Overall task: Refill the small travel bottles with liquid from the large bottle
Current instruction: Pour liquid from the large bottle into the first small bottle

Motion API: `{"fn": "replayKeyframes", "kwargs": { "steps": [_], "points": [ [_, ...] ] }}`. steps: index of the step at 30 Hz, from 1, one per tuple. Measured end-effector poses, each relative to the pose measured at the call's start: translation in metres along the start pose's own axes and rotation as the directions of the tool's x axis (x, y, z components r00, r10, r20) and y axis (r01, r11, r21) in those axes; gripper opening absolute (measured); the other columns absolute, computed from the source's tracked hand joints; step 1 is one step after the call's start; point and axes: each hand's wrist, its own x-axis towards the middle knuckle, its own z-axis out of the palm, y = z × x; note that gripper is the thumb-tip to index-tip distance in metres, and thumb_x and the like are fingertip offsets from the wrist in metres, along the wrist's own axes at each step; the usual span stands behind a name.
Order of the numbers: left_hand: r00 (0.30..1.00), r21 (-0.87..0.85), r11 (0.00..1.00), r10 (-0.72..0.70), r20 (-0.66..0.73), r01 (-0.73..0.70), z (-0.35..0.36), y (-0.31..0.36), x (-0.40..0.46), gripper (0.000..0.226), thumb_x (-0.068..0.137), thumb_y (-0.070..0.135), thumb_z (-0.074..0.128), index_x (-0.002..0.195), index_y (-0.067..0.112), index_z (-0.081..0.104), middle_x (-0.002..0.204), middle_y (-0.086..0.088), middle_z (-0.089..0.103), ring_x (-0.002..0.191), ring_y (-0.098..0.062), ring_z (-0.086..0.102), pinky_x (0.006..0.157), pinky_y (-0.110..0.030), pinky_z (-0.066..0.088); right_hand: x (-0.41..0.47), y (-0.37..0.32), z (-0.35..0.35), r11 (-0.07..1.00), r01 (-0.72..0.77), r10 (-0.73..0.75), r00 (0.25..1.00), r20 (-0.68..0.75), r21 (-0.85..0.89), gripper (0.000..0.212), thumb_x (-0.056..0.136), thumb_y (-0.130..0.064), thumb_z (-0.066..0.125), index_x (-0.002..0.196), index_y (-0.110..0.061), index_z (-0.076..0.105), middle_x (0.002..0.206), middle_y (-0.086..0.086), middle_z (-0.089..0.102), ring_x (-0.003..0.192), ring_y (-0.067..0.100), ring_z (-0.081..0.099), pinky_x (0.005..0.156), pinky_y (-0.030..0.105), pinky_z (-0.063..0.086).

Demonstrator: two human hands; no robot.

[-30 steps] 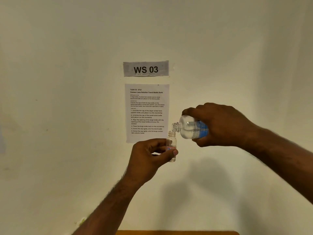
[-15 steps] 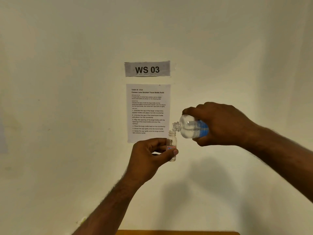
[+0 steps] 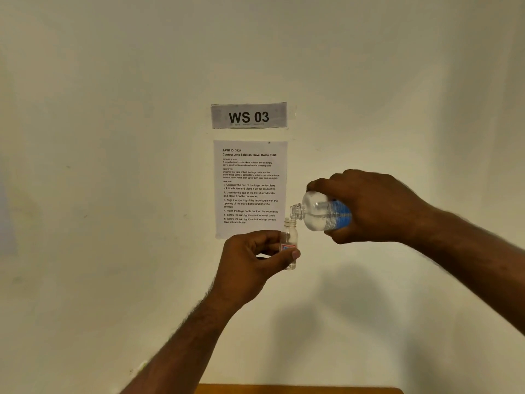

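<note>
My left hand (image 3: 252, 261) grips a small clear travel bottle (image 3: 290, 237) with a red label, held upright in mid-air with its cap off. My right hand (image 3: 375, 207) holds a large clear bottle (image 3: 318, 211) with a blue label, tipped almost on its side. Its open neck points left and sits just above the small bottle's mouth. Clear liquid lies in the lower part of the large bottle. Both bottles are raised in front of the wall. No caps are in view.
A cream wall fills the view, with a "WS 03" sign (image 3: 249, 116) and a printed task sheet (image 3: 251, 189) behind the bottles. A strip of orange-brown table edge (image 3: 298, 390) shows at the bottom.
Almost nothing differs. Both hands hold their pose, with the large bottle tipped over the small one; the view has shifted very slightly.
</note>
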Motion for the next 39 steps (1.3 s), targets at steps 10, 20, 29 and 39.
{"fn": "replayKeyframes", "kwargs": {
  "steps": [10,20,29,39],
  "points": [
    [1.000,-0.006,1.000,0.000,0.009,0.000,-0.0010,0.0000,-0.0003,0.027,0.076,0.014,0.087,0.103,0.016,0.081,0.087,0.004,0.082,0.080,-0.016,0.078,0.075,-0.030,0.065,0.0008,-0.0007,0.0016,1.000,0.004,-0.004,1.000,-0.001,0.009,0.079,0.072,-0.057,0.072,0.140,-0.045,0.034,0.111,-0.015,0.060,0.096,0.011,0.054,0.076,0.036,0.055],
    [1.000,-0.006,1.000,0.003,0.011,-0.003,-0.0022,-0.0031,-0.0002,0.027,0.077,0.016,0.087,0.103,0.015,0.081,0.088,0.003,0.082,0.081,-0.016,0.078,0.078,-0.036,0.066,0.0035,-0.0023,0.0029,1.000,0.006,-0.006,1.000,0.002,0.006,0.079,0.072,-0.058,0.073,0.139,-0.046,0.033,0.109,-0.015,0.060,0.095,0.010,0.054,0.076,0.037,0.056],
    [1.000,-0.003,1.000,-0.004,0.018,0.004,-0.0035,-0.0047,-0.0007,0.026,0.078,0.017,0.087,0.103,0.017,0.081,0.088,0.004,0.082,0.081,-0.016,0.078,0.079,-0.038,0.066,0.0052,-0.0033,0.0063,1.000,0.008,-0.008,1.000,0.005,0.013,0.080,0.071,-0.058,0.073,0.140,-0.045,0.035,0.109,-0.015,0.060,0.093,0.011,0.054,0.074,0.035,0.055],
    [1.000,-0.023,1.000,0.003,0.018,-0.003,-0.0039,-0.0024,-0.0007,0.025,0.078,0.013,0.087,0.101,0.018,0.081,0.088,0.004,0.082,0.080,-0.015,0.078,0.073,-0.027,0.064,0.0049,-0.0031,0.0048,1.000,0.009,-0.009,1.000,0.001,0.011,0.078,0.072,-0.056,0.073,0.139,-0.046,0.036,0.109,-0.015,0.060,0.093,0.011,0.054,0.075,0.035,0.055]
  ]
}}
